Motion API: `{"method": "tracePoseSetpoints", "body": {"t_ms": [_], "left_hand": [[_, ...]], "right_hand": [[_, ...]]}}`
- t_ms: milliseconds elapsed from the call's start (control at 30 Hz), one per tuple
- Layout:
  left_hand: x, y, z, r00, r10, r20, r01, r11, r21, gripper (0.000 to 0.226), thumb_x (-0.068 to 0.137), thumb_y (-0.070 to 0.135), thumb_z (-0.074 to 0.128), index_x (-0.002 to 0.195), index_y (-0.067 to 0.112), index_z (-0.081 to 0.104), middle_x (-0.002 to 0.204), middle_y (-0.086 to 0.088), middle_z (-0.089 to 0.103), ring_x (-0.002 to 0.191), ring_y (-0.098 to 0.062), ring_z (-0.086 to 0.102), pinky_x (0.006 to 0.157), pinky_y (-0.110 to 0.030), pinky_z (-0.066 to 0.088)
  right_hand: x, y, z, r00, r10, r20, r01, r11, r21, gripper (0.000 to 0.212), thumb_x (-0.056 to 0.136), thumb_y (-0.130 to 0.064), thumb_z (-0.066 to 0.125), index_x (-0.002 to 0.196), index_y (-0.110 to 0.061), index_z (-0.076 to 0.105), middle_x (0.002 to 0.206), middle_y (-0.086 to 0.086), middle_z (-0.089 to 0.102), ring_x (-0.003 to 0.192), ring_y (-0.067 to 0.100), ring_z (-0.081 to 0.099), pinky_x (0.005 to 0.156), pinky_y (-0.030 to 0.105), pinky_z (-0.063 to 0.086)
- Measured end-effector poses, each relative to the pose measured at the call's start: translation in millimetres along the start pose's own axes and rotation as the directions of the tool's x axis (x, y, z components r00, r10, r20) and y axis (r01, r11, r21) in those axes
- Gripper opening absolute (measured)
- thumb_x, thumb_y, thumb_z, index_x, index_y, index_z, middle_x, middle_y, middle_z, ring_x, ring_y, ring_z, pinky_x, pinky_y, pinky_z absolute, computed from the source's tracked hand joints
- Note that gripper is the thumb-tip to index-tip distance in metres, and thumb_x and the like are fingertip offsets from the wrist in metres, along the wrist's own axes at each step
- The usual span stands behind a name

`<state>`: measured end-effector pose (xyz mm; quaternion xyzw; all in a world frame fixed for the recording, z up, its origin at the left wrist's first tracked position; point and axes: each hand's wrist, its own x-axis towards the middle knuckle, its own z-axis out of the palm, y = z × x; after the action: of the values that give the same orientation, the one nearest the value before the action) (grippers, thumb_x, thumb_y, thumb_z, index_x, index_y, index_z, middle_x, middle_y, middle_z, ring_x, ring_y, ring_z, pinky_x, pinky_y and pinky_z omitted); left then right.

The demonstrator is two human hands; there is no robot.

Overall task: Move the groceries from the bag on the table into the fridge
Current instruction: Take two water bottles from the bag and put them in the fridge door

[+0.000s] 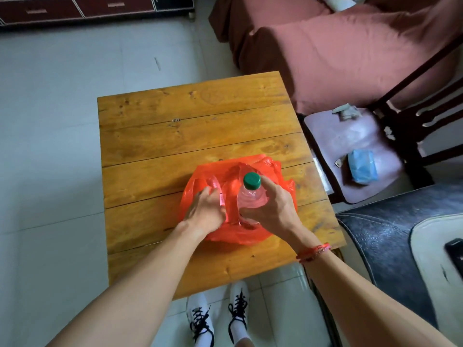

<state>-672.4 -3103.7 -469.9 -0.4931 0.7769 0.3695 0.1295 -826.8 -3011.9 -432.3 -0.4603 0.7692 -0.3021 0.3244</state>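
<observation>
View: head camera, looking steeply down along both forearms.
Table: square top of yellow-brown wooden planks (pixel 200 121), centre of frame, standing on pale floor tiles.
Bag: orange-red thin plastic bag (pixel 250 237), on the near half of the table, just below centre of frame, mouth open upward.
Bottle: clear plastic bottle with a green screw cap (pixel 251 196), upright, lower part inside the bag, neck and cap above the rim.
Right hand: right hand (pixel 274 209), right of centre; fingers and thumb wrapped round the bottle body below the shoulder and clamped on it; red cord bracelet (pixel 313 252) on the wrist.
Left hand: left hand (pixel 204 212), left of centre; fingers curled together over the bag plastic at the left side of the mouth, gripping it.
Second bottle: clear bottle with a pink label (pixel 217 190), inside the bag, at the left fingertips; contact with the fingers cannot be told.
Chair: dark wooden chair with a mauve seat pad (pixel 350 146), right of the table; pale blue soft packet (pixel 362 167) on the seat.
Sofa: sofa under a dusty-red cloth cover (pixel 350 58), upper right of frame.
Cabinet: dark red low cabinet with white-edged drawers (pixel 75 8), upper left of frame.
Shoes: white trainers with black laces (pixel 218 319), bottom centre, on the tiles below the near table edge.
</observation>
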Motion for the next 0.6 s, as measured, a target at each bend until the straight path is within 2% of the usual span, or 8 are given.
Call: {"method": "tracePoseSetpoints", "body": {"t_ms": [67, 100, 200, 267, 300, 367, 467, 600], "left_hand": [[12.3, 6.6, 3.9, 0.996, -0.065, 0.056, 0.062, 0.997, 0.053, 0.079, 0.091, 0.011, 0.054, 0.154, 0.007, 0.008, 0.149, -0.015, 0.034, 0.134, -0.038, 0.037, 0.109, -0.048, 0.037], [18.0, 9.1, 7.1, 0.995, -0.069, 0.076, 0.062, 0.994, 0.091, 0.081, 0.091, 0.012, 0.054, 0.155, 0.006, 0.005, 0.157, -0.019, 0.021, 0.142, -0.041, 0.026, 0.115, -0.05, 0.029], [26.9, 16.0, 14.2, 0.989, -0.047, 0.14, 0.022, 0.984, 0.176, 0.066, 0.092, 0.011, 0.049, 0.151, 0.004, 0.019, 0.161, -0.025, -0.007, 0.148, -0.044, -0.006, 0.121, -0.054, 0.009], [28.0, 18.2, 20.0, 0.984, -0.052, 0.168, 0.015, 0.977, 0.213, 0.072, 0.093, 0.01, 0.048, 0.155, 0.008, 0.01, 0.16, -0.024, -0.015, 0.148, -0.041, -0.013, 0.12, -0.05, 0.007], [28.3, 19.5, 23.1, 0.987, -0.038, 0.159, 0.001, 0.974, 0.228, 0.07, 0.093, 0.01, 0.047, 0.154, 0.006, 0.013, 0.161, -0.025, -0.013, 0.149, -0.04, -0.013, 0.12, -0.048, 0.008], [25.9, 24.6, 27.8, 0.994, 0.029, 0.106, -0.052, 0.974, 0.221, 0.053, 0.091, 0.007, 0.047, 0.141, -0.002, 0.035, 0.158, -0.031, 0.013, 0.15, -0.04, -0.001, 0.118, -0.048, 0.018], [30.6, 28.9, 31.7, 0.995, 0.091, -0.039, -0.083, 0.984, 0.16, 0.04, 0.088, 0.003, 0.045, 0.127, -0.003, 0.048, 0.135, -0.031, 0.043, 0.14, -0.046, 0.025, 0.112, -0.053, 0.027], [50.7, 41.5, 30.1, 0.983, -0.121, -0.137, 0.133, 0.988, 0.081, 0.039, 0.093, 0.017, 0.051, 0.127, -0.003, 0.046, 0.131, -0.029, 0.044, 0.128, -0.044, 0.037, 0.107, -0.049, 0.034]], "right_hand": [[-1.6, -1.3, -11.0, 0.999, -0.002, -0.032, 0.001, 1.0, -0.01, 0.062, 0.06, -0.031, 0.088, 0.117, -0.029, 0.063, 0.101, -0.005, 0.068, 0.086, 0.014, 0.058, 0.07, 0.017, 0.041], [-2.6, -1.1, -16.0, 0.999, -0.004, -0.045, 0.003, 1.0, -0.006, 0.061, 0.06, -0.033, 0.087, 0.116, -0.03, 0.063, 0.101, -0.004, 0.068, 0.088, 0.016, 0.059, 0.071, 0.023, 0.044], [-4.9, -1.4, -30.4, 0.996, -0.015, -0.084, 0.017, 1.0, 0.021, 0.059, 0.062, -0.028, 0.09, 0.116, -0.027, 0.064, 0.101, -0.003, 0.068, 0.091, 0.019, 0.061, 0.076, 0.033, 0.05], [-5.5, -1.2, -38.5, 0.995, -0.011, -0.099, 0.014, 0.999, 0.034, 0.06, 0.063, -0.027, 0.091, 0.117, -0.025, 0.064, 0.104, -0.003, 0.069, 0.093, 0.018, 0.061, 0.078, 0.032, 0.051], [-5.4, -1.1, -42.2, 0.994, -0.009, -0.107, 0.013, 0.999, 0.035, 0.061, 0.063, -0.027, 0.092, 0.118, -0.025, 0.065, 0.105, -0.004, 0.069, 0.093, 0.016, 0.061, 0.078, 0.029, 0.05], [-4.9, -1.1, -48.7, 0.993, -0.01, -0.119, 0.014, 0.999, 0.037, 0.059, 0.063, -0.027, 0.092, 0.116, -0.028, 0.065, 0.104, -0.006, 0.069, 0.092, 0.013, 0.061, 0.076, 0.022, 0.048], [-4.8, -3.8, -57.8, 0.993, -0.005, -0.116, 0.011, 0.999, 0.049, 0.059, 0.064, -0.029, 0.091, 0.116, -0.031, 0.063, 0.105, -0.006, 0.069, 0.095, 0.013, 0.061, 0.077, 0.023, 0.048], [-4.4, -0.9, -68.6, 0.991, 0.001, -0.133, 0.01, 0.997, 0.081, 0.064, 0.063, -0.031, 0.093, 0.12, -0.031, 0.064, 0.107, -0.006, 0.069, 0.098, 0.015, 0.062, 0.081, 0.026, 0.05]]}}
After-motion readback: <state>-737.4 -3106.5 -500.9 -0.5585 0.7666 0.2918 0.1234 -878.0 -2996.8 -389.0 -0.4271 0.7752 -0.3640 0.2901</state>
